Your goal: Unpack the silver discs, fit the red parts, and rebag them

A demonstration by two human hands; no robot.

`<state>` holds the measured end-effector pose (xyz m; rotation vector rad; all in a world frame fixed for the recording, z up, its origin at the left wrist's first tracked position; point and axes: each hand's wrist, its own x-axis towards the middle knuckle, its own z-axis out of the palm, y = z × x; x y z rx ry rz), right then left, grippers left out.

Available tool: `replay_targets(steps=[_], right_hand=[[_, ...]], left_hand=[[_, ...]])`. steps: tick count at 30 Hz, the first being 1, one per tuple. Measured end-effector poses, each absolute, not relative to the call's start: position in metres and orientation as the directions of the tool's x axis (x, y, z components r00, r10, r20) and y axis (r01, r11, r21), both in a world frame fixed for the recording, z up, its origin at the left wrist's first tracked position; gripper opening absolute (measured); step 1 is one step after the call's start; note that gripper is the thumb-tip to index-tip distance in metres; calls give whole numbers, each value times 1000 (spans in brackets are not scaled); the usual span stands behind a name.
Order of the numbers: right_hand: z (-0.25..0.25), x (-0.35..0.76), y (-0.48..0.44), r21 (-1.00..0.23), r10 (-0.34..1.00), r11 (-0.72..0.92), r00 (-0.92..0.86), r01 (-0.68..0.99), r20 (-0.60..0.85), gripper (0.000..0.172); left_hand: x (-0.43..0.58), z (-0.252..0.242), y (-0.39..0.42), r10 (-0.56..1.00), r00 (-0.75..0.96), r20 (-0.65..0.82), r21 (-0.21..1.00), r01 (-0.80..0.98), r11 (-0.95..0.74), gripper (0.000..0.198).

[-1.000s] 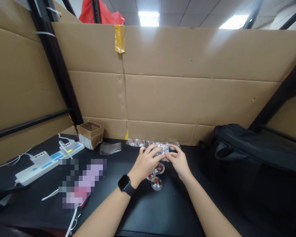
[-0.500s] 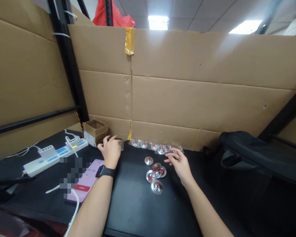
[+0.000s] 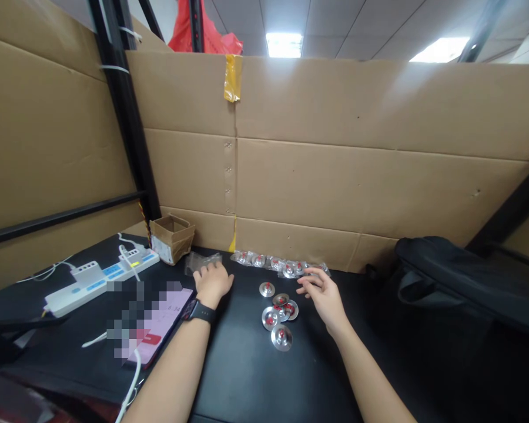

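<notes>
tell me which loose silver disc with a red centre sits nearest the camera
The round silver red-centred disc at the cluster's near end, below the other four.

Pixel blur is covering the phone. Left hand is hiding the near edge of the clear bag. Both forearms are running off the bottom edge, black bag off the right. Red centres on the discs are showing too small to tell.

The table is black. The discs are silver with red centres. The bags are clear. The watch is black, the power strip white with blue, the box brown, the backpack black.
</notes>
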<state>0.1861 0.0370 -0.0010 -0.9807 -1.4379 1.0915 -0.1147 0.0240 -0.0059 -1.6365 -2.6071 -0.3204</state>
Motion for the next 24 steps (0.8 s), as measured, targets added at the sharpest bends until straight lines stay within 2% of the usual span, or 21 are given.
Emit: replay_targets(steps=[8, 14, 16, 18, 20, 22, 24], right_hand=[[-2, 186, 38, -959, 948, 279, -174, 46, 267, 43], [-2, 184, 37, -960, 945, 275, -198, 47, 260, 38], [-2, 184, 37, -960, 943, 276, -205, 48, 261, 35], [-2, 184, 38, -957, 940, 286, -210, 48, 270, 31], [-3, 184, 38, -953, 936, 299, -210, 45, 284, 30], [-4, 184, 39, -950, 932, 310, -210, 45, 294, 29], [-4, 184, 39, -948, 931, 313, -214, 52, 295, 29]], left_hand=[[-134, -11, 28, 860, -503, 89, 198, 855, 479, 49], [-141, -15, 32, 894, -433, 116, 227, 888, 401, 42], [-136, -17, 34, 884, -432, 180, 225, 893, 391, 42], [-128, -19, 36, 892, -361, 273, 219, 926, 308, 47], [-115, -22, 39, 921, -201, 335, 206, 969, 137, 52], [-102, -25, 43, 940, -32, 341, 198, 979, -39, 55], [-90, -29, 47, 944, 54, 325, 208, 970, -127, 57]])
